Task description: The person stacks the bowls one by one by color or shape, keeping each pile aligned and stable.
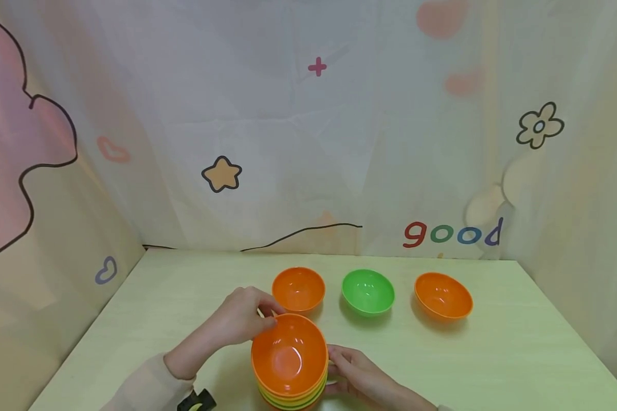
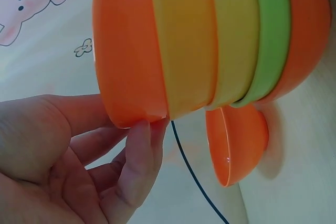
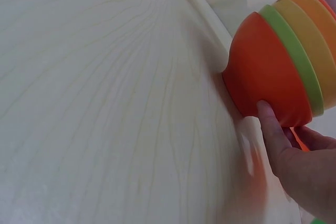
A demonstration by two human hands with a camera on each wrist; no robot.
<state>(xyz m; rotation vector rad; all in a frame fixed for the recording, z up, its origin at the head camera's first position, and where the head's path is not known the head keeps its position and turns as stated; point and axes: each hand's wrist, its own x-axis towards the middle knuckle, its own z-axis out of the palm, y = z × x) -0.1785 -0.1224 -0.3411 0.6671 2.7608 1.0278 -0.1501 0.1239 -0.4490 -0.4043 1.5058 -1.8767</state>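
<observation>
A stack of nested bowls (image 1: 289, 359) stands near the front of the table. From the top come an orange bowl (image 2: 128, 40), yellow bowls (image 2: 186, 40), a green bowl (image 2: 273, 35) and an orange bottom bowl (image 3: 262, 72). My left hand (image 1: 247, 317) pinches the top orange bowl at its rim, on the far left side. On the right side, my right hand (image 1: 357, 368) touches the stack. In the right wrist view its fairly straight fingers (image 3: 270, 124) rest against the bottom orange bowl; some fingertips are hidden behind the stack.
Behind the stack stand an orange bowl (image 1: 298, 290), a green bowl (image 1: 368, 292) and another orange bowl (image 1: 444, 297), set apart in a row. A printed curtain (image 1: 288, 188) closes the table's (image 1: 519, 342) back and sides. A dark band (image 1: 196, 401) is at the left wrist.
</observation>
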